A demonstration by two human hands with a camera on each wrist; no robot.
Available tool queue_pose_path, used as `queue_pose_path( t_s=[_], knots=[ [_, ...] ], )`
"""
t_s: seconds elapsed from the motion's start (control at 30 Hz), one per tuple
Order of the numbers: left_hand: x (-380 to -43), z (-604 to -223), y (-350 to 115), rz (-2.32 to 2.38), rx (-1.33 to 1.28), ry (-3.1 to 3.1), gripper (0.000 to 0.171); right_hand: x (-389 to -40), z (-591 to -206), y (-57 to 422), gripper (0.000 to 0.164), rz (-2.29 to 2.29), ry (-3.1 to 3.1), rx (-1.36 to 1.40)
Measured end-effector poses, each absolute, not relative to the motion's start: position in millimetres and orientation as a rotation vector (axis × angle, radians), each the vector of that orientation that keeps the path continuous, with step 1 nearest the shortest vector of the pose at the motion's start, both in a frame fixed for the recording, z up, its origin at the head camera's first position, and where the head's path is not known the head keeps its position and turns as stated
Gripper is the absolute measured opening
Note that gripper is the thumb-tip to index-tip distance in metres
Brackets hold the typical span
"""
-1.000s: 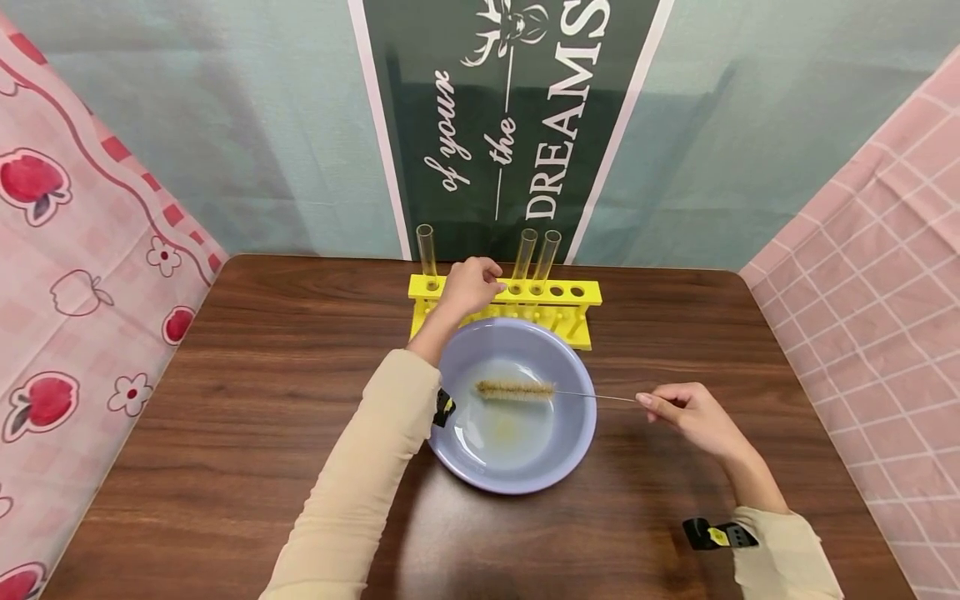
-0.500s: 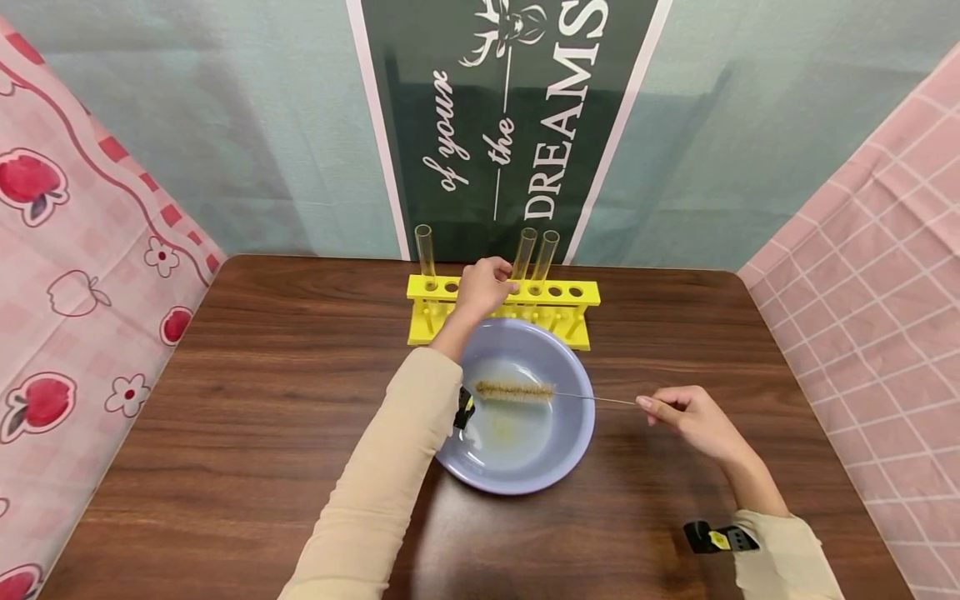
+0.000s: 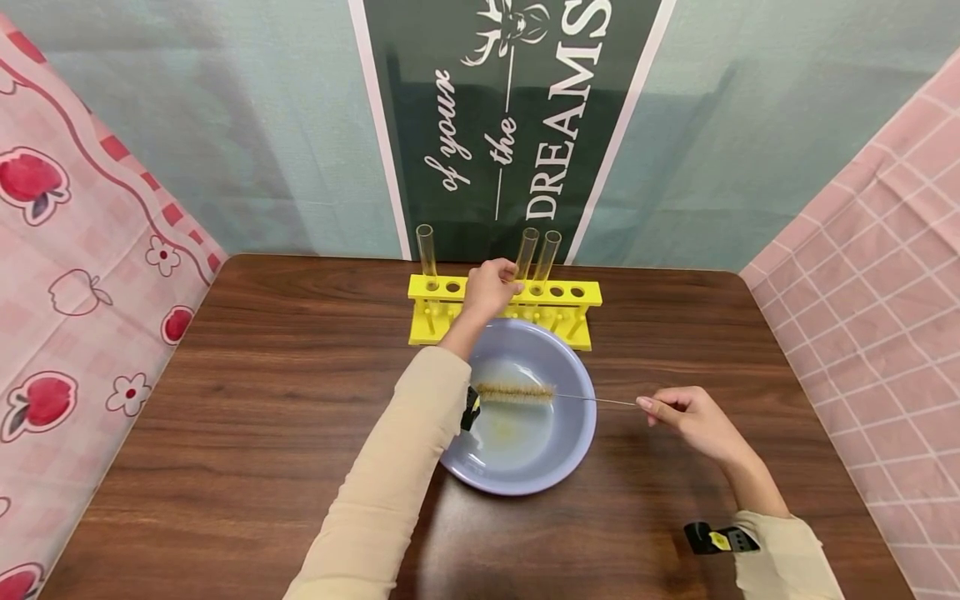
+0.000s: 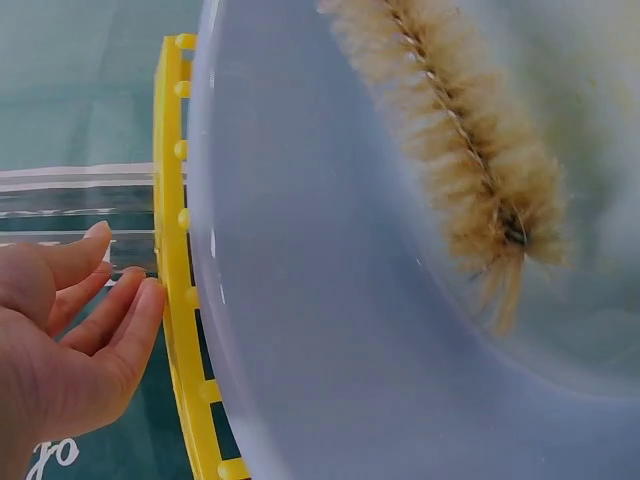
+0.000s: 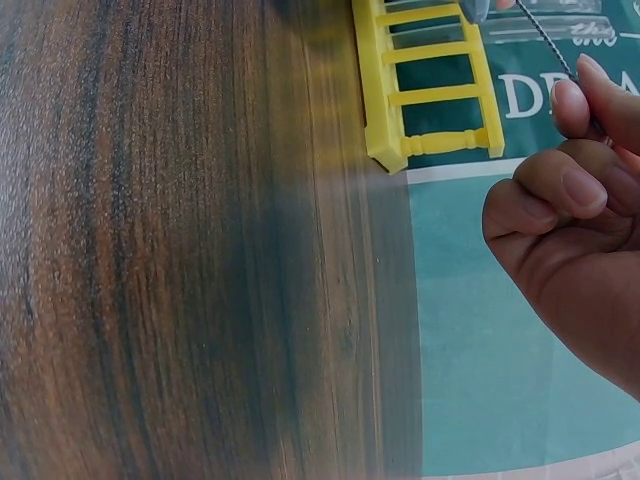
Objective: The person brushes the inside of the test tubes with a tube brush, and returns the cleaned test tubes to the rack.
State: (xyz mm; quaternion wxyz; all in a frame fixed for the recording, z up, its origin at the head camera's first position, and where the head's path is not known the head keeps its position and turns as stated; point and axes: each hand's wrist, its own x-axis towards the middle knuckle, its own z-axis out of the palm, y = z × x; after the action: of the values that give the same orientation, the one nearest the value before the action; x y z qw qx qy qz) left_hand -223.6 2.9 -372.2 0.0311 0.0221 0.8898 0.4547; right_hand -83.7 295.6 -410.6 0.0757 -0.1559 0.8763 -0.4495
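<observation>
My left hand [image 3: 491, 287] reaches over the yellow test tube rack [image 3: 588, 293], fingertips right at the left of two neighbouring glass test tubes [image 3: 528, 250]. In the left wrist view, the thumb and loosely bent fingers [image 4: 135, 310] lie either side of that tube, spread apart. The right hand [image 3: 693, 417] pinches the thin wire handle [image 3: 600, 399] of a test tube brush between thumb and fingers. Its tan bristles [image 3: 517, 392] lie across the purple basin [image 3: 577, 433], over cloudy liquid. In the right wrist view, the twisted wire [image 5: 545, 38] runs into the pinch.
Another glass test tube [image 3: 427, 254] stands at the rack's left end. The basin sits right in front of the rack on a brown wooden table [image 3: 300, 375]. A fabric backdrop [image 3: 315, 125] hangs behind, with pink patterned cloths at both sides.
My left hand has moved right along the rack up to the left tube of the pair. The right hand keeps its pinch on the brush handle, nearly still.
</observation>
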Motion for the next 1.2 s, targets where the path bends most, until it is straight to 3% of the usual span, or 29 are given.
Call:
queue_pose_path(
  t_s=[0.6, 1.2],
  knots=[
    [-224.1, -368.7, 7.0, 1.331, 0.085, 2.780, 0.022, -82.2, -412.2, 295.9, 0.026, -1.378, 2.597, -0.466],
    [-216.1, -336.4, 0.4, 1.384, 0.228, 2.811, 0.015, -79.9, -401.2, 290.9, 0.026, -1.352, 2.612, -0.417]
  ],
)
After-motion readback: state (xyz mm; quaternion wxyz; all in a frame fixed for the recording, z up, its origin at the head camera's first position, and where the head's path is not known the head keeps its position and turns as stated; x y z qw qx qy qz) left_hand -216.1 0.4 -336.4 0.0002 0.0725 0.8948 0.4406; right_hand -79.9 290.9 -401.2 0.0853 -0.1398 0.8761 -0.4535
